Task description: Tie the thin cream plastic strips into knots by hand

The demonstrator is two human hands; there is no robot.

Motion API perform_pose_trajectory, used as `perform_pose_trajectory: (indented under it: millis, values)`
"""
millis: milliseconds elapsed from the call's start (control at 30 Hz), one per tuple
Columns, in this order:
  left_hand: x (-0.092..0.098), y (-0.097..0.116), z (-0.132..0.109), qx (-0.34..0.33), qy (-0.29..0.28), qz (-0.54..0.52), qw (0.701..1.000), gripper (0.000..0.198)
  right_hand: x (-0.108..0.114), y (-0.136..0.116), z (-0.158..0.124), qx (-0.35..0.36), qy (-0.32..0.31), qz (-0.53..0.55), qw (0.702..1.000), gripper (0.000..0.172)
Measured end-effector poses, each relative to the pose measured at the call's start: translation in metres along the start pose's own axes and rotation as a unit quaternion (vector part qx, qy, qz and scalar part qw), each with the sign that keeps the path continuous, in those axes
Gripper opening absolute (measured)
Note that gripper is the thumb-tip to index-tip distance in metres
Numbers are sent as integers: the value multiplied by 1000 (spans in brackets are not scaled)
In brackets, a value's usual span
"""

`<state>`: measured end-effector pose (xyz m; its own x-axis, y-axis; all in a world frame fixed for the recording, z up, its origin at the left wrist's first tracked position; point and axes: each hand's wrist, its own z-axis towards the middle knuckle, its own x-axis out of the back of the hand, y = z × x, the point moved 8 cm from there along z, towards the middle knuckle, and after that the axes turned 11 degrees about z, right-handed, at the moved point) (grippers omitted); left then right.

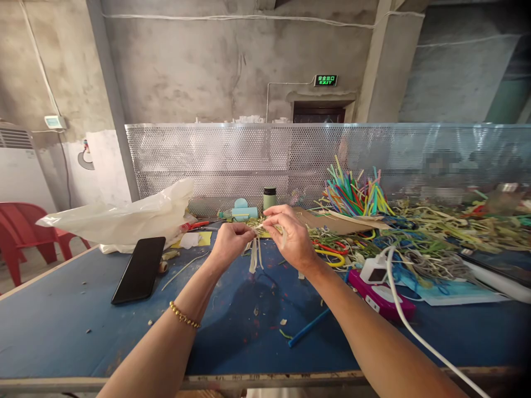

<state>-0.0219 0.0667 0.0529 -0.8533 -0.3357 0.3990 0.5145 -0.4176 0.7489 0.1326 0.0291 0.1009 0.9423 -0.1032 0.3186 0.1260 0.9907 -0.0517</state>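
Both hands meet above the middle of the blue table, with pale strips (253, 257) hanging down between them. My left hand (231, 241), a beaded bracelet on its wrist, has its fingers pinched closed on the strips. My right hand (290, 232) is also closed, thumb and forefinger pinching a strip close to the left fingertips. Another pale strip end curls by the right palm. What the strips belong to is too small to make out. Behind the hands stands a green bottle (269, 200) with a black lid.
A black phone (140, 270) and a plastic bag (124, 213) lie left. To the right are colourful stems (357, 190), tangled strips (448, 226), a magenta power strip (381, 298) and a white cable (404, 318). A blue stick (309, 327) lies in front. A perforated metal screen (207, 160) edges the back.
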Motion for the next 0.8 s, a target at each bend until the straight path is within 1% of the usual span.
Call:
perform_pose_trajectory:
  millis: [100,200,267,367,467,633,733,800]
  values:
    - [0,1,0,-5,-6,17,1000,21,-7,-2,-2,10,-40,-8,999,10]
    - [1,3,-2,-1,-5,17,1000,22,-9,1,-5,-7,-46,-50,998,9]
    - [0,4,-3,4,-7,7,1000,22,-8,2,-6,-12,-42,-56,997,10]
    - [-2,7,-5,9,-21,-16,1000,22,-6,6,-7,-20,-28,-6,999,13]
    - [-5,8,-5,12,-36,-37,999,27,-2,12,-7,-60,3,37,997,9]
    - [-8,10,-5,6,-46,-37,998,38,0,13,-7,-97,34,51,993,4]
    - [-7,11,-5,3,-43,-47,998,41,-1,12,-6,-97,33,45,994,4]
    - [-8,11,-6,10,-52,-71,996,41,-1,9,-6,-77,28,34,996,5]
